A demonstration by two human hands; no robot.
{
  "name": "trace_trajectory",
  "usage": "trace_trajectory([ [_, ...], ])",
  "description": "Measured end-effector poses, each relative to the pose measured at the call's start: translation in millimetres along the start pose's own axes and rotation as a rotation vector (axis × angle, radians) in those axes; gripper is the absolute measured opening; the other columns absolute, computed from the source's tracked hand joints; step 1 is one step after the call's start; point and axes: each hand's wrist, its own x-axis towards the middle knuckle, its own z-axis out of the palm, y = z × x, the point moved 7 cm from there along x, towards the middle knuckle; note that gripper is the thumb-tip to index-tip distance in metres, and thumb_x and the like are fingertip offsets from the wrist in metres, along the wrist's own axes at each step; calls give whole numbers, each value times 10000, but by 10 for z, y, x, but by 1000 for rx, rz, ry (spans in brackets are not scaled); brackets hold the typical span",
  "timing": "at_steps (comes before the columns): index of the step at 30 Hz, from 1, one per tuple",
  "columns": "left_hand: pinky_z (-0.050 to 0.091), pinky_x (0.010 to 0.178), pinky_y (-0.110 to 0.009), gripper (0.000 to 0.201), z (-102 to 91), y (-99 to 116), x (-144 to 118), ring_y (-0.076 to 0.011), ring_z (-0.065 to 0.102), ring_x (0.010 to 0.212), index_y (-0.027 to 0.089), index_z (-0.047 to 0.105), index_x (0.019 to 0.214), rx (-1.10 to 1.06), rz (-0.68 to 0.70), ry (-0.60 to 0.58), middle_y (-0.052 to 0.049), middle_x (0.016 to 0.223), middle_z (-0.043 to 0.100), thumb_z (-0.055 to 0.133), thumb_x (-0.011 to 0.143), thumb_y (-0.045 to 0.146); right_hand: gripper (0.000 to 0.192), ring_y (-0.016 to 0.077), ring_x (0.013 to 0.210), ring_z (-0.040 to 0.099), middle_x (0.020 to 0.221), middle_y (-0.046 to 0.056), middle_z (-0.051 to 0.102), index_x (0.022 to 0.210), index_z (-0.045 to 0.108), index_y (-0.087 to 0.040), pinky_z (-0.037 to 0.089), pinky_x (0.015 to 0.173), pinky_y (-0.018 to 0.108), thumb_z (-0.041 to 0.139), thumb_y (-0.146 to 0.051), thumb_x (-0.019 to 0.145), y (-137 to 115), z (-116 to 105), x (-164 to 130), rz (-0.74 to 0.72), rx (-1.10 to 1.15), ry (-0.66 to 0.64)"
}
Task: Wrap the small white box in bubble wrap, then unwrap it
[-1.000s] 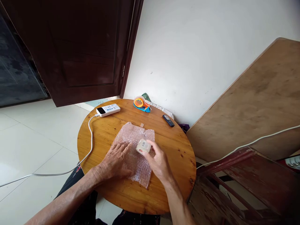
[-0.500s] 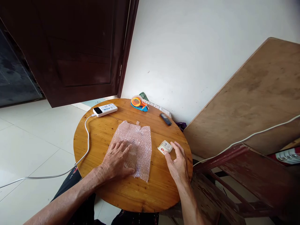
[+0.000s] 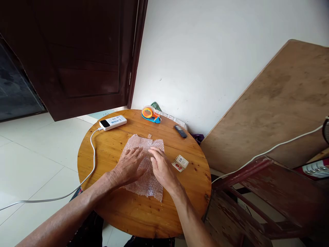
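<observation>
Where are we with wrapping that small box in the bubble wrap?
Done: the bubble wrap lies spread on the round table. In hand: the left hand and right hand both press flat on the sheet. Left: the small box sits bare beside it, unwrapped; the tape dispenser stands untouched at the far edge.

The round table (image 3: 123, 212) is shiny yellow wood with dark knots. The bubble wrap (image 3: 144, 183) is clear, bumpy plastic. The small box (image 3: 180, 162) looks like printed cardboard. The tape holder (image 3: 151, 114) is smooth orange and blue plastic.
</observation>
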Motion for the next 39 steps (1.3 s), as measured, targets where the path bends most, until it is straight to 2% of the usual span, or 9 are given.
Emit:
trace_trajectory([
  [3,303,1120,-569,661,110,-28,42,-375,385,1397,175,492,1404,-14,21,-39,-176,1496,466,662,808,403,468,232,1248,557,1308,118,624,1247,618,-162,431,1101,413,382,-32,865,79,208,77,23,-98,-89],
  [6,243,1150,-591,705,214,-68,10,-394,348,1418,185,541,1367,-20,54,-37,-174,1516,442,706,750,483,414,279,1266,537,1348,138,601,1276,601,-151,426,1089,457,452,-97,894,182,302,31,55,-200,-114],
  [9,208,1167,-590,735,263,-111,-33,-401,326,1429,181,557,1360,-10,58,-24,-177,1524,429,709,732,532,396,322,1277,520,1386,156,572,1303,575,-153,430,1052,502,514,-189,914,270,295,-50,92,-289,-95],
  [13,195,1174,-578,780,275,-145,-38,-394,329,1428,188,552,1371,-13,72,-12,-173,1517,439,693,726,605,409,332,1272,521,1404,168,555,1315,547,-158,426,1015,494,541,-265,921,327,252,-91,146,-383,-77],
  [18,197,1172,-581,864,277,-181,-16,-394,331,1426,178,545,1383,-21,108,-22,-178,1521,434,674,703,695,415,326,1285,504,1452,170,516,1337,517,-118,398,1019,477,461,-322,979,330,241,-81,225,-464,-159],
  [23,195,1175,-586,876,243,-181,-14,-392,320,1435,185,538,1394,-18,122,-60,-176,1536,416,674,700,702,380,305,1277,511,1464,157,509,1327,527,-126,397,1006,457,397,-282,1007,309,230,-83,244,-483,-203],
  [30,196,1180,-579,891,223,-188,-9,-395,305,1440,178,536,1399,-6,94,-67,-176,1539,409,686,691,697,429,312,1313,481,1511,157,458,1398,482,-104,366,1039,458,384,-231,1000,347,259,-95,254,-497,-224],
  [35,173,1195,-568,946,231,-200,1,-397,269,1460,176,500,1432,7,72,-92,-175,1549,395,687,679,716,442,290,1285,503,1487,161,482,1389,495,-112,385,1011,435,327,-138,981,358,253,-92,258,-491,-207],
  [39,161,1198,-583,975,227,-206,35,-408,252,1466,163,489,1440,3,78,-123,-181,1566,363,695,668,721,419,299,1259,515,1437,183,519,1354,519,-99,394,996,428,375,-152,965,355,222,-88,284,-510,-192],
])
